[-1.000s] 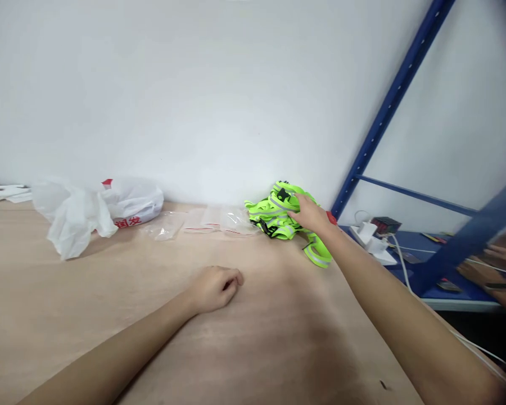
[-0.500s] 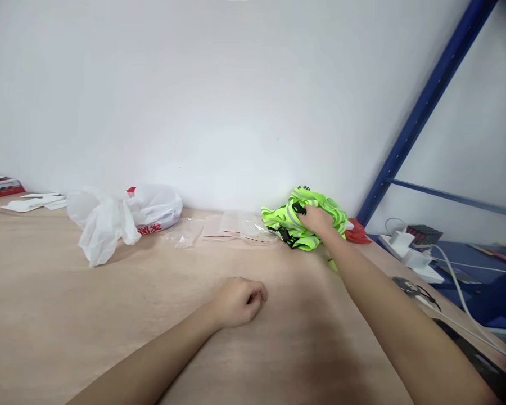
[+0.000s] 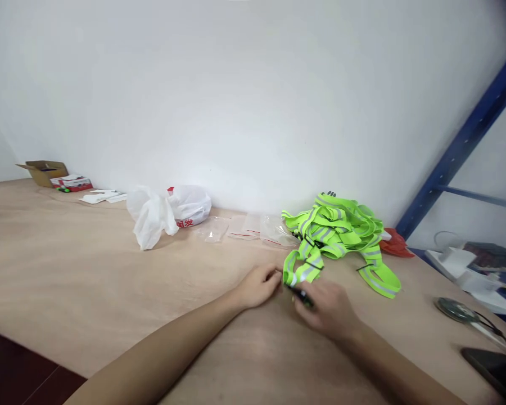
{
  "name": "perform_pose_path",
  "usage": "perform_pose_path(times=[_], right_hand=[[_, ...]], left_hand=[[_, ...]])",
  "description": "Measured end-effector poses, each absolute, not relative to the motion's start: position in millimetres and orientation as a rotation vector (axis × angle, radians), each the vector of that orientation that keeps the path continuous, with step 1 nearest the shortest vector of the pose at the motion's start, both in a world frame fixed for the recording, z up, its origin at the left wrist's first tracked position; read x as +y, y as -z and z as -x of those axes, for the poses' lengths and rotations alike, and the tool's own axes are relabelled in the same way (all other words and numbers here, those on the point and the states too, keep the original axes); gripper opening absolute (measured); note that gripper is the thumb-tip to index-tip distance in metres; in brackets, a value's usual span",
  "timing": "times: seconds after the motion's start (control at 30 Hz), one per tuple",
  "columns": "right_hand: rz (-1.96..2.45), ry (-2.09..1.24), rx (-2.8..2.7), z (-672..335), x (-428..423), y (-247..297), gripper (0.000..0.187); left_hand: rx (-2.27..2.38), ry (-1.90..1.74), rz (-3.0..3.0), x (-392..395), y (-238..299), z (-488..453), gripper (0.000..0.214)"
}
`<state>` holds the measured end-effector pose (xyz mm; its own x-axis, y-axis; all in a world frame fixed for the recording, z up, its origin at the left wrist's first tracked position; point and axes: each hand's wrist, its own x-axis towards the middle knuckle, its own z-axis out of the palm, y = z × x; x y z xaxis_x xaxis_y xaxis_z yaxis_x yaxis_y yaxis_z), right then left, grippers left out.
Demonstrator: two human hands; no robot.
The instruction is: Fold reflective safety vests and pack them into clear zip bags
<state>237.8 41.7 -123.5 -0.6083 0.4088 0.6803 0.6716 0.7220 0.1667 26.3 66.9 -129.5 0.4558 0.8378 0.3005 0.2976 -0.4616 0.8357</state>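
A pile of bright green reflective straps with grey stripes lies against the wall, right of centre. One strap runs from it toward me and ends in a black buckle. My right hand, slightly blurred, is closed on that buckle just above the table. Loosely curled, my left hand rests on the table with its fingertips beside the strap's looped end. Whether they touch it I cannot tell, and nothing shows inside the curl. Another strap loop hangs out at the pile's right.
Clear plastic bags lie along the wall, left of the pile. Further left are a white plastic bag, papers and a cardboard box. To the right are a red bag, a round device and a dark phone-like object.
My right hand has drawn a buckle and its strap from the pile toward me, beside my left hand. The pile has spread out. The view has turned left.
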Motion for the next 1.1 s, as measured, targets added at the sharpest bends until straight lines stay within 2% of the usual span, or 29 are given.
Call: perform_pose_path(times=[0.17, 0.37, 0.5, 0.6, 0.7, 0.87, 1.03, 1.1], right_hand=[[0.073, 0.496, -2.428, -175.0, -25.4, 159.7, 0.018], [-0.008, 0.477, -2.440, -152.0, -49.3, 163.6, 0.018], [-0.023, 0.397, -2.369, -165.1, -52.8, 144.3, 0.010], [-0.058, 0.391, -2.292, -176.8, -56.7, 121.6, 0.016], [0.090, 0.488, -2.221, -195.4, -57.4, 98.1, 0.031], [0.586, 0.662, -2.199, -248.7, -23.9, 84.3, 0.019], [1.021, 0.561, -2.225, -303.6, 42.4, 110.9, 0.033], [1.129, 0.438, -2.247, -315.7, 58.5, 124.7, 0.038]], left_hand=[[0.920, -1.001, -1.684, 69.6, 130.7, -26.4, 0.041], [0.873, -0.817, -1.961, 56.3, 128.5, -26.2, 0.059], [0.958, -0.650, -2.295, 47.9, 121.1, -25.1, 0.067], [0.923, -0.628, -2.324, 48.4, 119.7, -24.2, 0.066], [0.882, -0.600, -2.271, 47.2, 118.3, -22.9, 0.065], [0.784, -0.542, -2.289, 30.9, 108.1, -21.5, 0.057], [0.786, -0.429, -2.215, 34.1, 100.4, -25.0, 0.063], [0.768, -0.345, -2.183, 40.3, 98.3, -27.2, 0.052]])
